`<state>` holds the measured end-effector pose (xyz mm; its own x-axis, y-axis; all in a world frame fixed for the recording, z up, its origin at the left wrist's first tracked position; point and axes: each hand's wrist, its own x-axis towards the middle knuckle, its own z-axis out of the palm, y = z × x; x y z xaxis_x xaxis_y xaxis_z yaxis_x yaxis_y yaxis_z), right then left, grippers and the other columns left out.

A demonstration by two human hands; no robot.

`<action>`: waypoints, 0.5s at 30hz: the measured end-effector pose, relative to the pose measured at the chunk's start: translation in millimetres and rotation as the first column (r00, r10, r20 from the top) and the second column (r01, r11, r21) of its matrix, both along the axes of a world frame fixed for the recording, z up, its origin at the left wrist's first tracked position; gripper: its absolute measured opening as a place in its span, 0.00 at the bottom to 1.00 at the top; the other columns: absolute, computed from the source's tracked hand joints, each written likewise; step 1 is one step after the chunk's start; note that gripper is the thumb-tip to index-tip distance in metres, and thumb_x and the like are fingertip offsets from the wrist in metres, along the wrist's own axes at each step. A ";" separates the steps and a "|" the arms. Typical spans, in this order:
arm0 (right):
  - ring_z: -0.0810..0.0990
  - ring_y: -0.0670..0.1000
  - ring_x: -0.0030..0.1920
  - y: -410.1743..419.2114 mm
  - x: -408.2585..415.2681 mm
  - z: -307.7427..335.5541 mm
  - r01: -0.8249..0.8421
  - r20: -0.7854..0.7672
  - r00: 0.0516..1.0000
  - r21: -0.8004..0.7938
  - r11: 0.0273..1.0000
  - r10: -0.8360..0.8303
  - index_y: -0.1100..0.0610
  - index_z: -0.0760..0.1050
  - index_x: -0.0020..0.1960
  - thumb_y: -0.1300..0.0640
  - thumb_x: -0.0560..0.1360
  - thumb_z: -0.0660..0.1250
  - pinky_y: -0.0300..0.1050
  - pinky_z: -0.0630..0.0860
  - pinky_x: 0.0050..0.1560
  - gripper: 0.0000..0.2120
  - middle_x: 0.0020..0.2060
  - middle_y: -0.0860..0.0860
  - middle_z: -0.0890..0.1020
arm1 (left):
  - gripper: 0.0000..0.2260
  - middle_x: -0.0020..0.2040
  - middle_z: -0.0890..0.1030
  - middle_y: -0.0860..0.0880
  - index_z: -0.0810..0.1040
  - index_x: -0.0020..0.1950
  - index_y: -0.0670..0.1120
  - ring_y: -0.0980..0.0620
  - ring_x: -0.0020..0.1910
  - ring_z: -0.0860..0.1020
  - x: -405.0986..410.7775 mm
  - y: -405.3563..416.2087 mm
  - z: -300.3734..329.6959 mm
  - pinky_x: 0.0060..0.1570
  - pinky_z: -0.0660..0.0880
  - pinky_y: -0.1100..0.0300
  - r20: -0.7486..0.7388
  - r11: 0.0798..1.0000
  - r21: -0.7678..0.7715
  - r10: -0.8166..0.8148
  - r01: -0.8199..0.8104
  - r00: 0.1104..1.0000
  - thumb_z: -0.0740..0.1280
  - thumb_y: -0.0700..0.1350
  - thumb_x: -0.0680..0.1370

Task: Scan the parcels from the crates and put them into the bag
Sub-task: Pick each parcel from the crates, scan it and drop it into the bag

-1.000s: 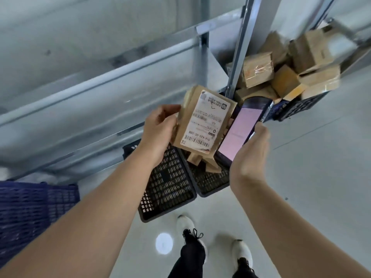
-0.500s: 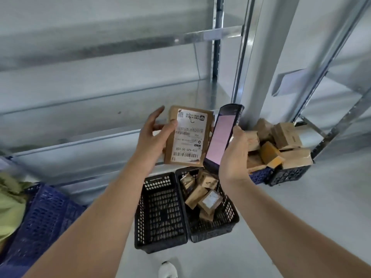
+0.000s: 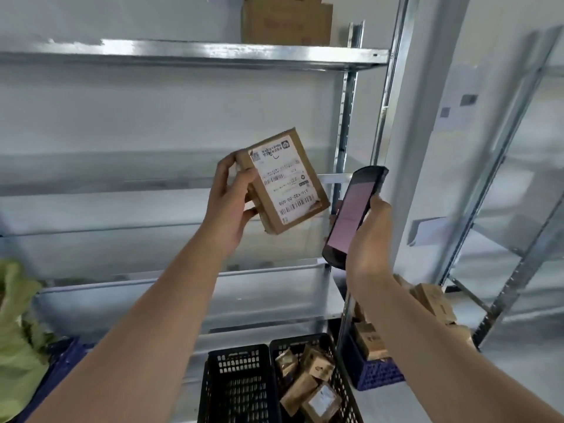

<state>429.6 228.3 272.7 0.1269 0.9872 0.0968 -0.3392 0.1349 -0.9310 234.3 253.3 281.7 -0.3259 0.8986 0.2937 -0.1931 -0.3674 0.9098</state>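
Observation:
My left hand (image 3: 232, 209) grips a brown cardboard parcel (image 3: 283, 184) by its left side, its white barcode label turned toward me and tilted. Just to the right, my right hand (image 3: 369, 236) holds a black handheld scanner (image 3: 354, 216) with a pink lit screen, a small gap apart from the parcel. Below stand two black crates: the left crate (image 3: 238, 389) looks empty, the right crate (image 3: 341, 392) holds several small brown parcels. A blue crate (image 3: 375, 370) with more parcels is partly hidden behind my right forearm. A green bag (image 3: 18, 340) shows at the left edge.
Grey metal shelving (image 3: 195, 53) fills the view ahead, with a large carton (image 3: 287, 22) on the top shelf. A second rack (image 3: 512, 190) stands at the right. A blue crate (image 3: 65, 358) sits beside the green bag at lower left.
The view has tilted upward, so the shelves fill more of it. Both hands hold the parcel and the scanner higher, and they have drawn slightly apart; the parcel is tilted more.

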 end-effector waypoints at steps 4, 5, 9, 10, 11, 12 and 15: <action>0.86 0.54 0.49 -11.8 -35.1 15.3 -0.010 -0.106 0.994 0.016 1.000 0.011 0.51 0.81 0.60 0.45 0.85 0.53 0.53 0.79 0.52 0.20 0.49 0.51 0.88 | 0.11 0.58 0.87 0.45 0.74 0.61 0.56 0.43 0.58 0.84 -30.5 -14.5 22.8 0.65 0.80 0.42 0.029 0.997 0.076 -0.032 0.030 0.999 0.70 0.47 0.81; 0.85 0.54 0.49 -15.8 -45.1 20.7 -0.018 -0.112 0.994 0.034 0.999 0.022 0.51 0.81 0.59 0.45 0.85 0.52 0.52 0.79 0.51 0.20 0.47 0.50 0.89 | 0.12 0.58 0.87 0.45 0.74 0.61 0.56 0.43 0.57 0.84 -39.1 -17.9 26.2 0.66 0.79 0.42 0.019 0.996 0.085 -0.043 0.042 0.999 0.70 0.47 0.80; 0.82 0.51 0.41 -22.4 -76.8 37.3 -0.002 -0.126 0.992 0.067 0.998 0.010 0.50 0.79 0.49 0.47 0.85 0.53 0.43 0.77 0.42 0.17 0.36 0.46 0.85 | 0.14 0.59 0.85 0.42 0.70 0.60 0.52 0.41 0.57 0.84 -77.4 -31.6 36.9 0.60 0.82 0.41 -0.001 0.993 0.076 -0.094 0.093 0.996 0.71 0.46 0.78; 0.82 0.49 0.38 -23.2 -82.9 40.1 0.007 -0.125 0.992 0.075 0.997 0.002 0.49 0.79 0.47 0.48 0.85 0.53 0.40 0.76 0.39 0.17 0.34 0.44 0.84 | 0.14 0.60 0.84 0.41 0.70 0.57 0.51 0.40 0.57 0.84 -87.3 -35.1 39.5 0.58 0.83 0.41 -0.018 0.994 0.063 -0.092 0.093 0.996 0.71 0.46 0.76; 0.82 0.46 0.35 -25.6 -88.8 43.5 0.020 -0.120 0.993 0.082 0.996 -0.010 0.48 0.78 0.46 0.48 0.85 0.53 0.38 0.75 0.36 0.17 0.32 0.42 0.83 | 0.12 0.60 0.84 0.42 0.70 0.55 0.51 0.41 0.57 0.83 -96.6 -38.4 42.7 0.57 0.83 0.40 -0.030 0.994 0.049 -0.092 0.094 0.995 0.71 0.46 0.76; 0.81 0.44 0.31 -26.5 -93.7 45.1 0.034 -0.114 0.993 0.084 0.996 -0.024 0.48 0.77 0.44 0.49 0.86 0.53 0.36 0.74 0.33 0.17 0.29 0.41 0.82 | 0.10 0.58 0.85 0.43 0.70 0.53 0.50 0.41 0.56 0.83 -104.6 -41.3 46.3 0.57 0.83 0.40 -0.032 0.995 0.034 -0.092 0.093 0.995 0.71 0.45 0.78; 0.78 0.39 0.26 -35.2 -106.9 50.5 0.067 -0.085 0.995 0.096 0.993 -0.059 0.49 0.74 0.43 0.50 0.87 0.52 0.32 0.71 0.27 0.17 0.25 0.38 0.79 | 0.08 0.57 0.85 0.44 0.70 0.50 0.48 0.41 0.56 0.83 -122.8 -48.4 55.6 0.56 0.83 0.46 -0.093 0.996 0.015 -0.087 0.088 0.992 0.69 0.44 0.81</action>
<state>322.7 193.2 323.2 0.2001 0.9631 0.1801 -0.4020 0.2483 -0.8813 111.6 204.9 337.4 -0.2169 0.9165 0.3361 -0.1404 -0.3700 0.9184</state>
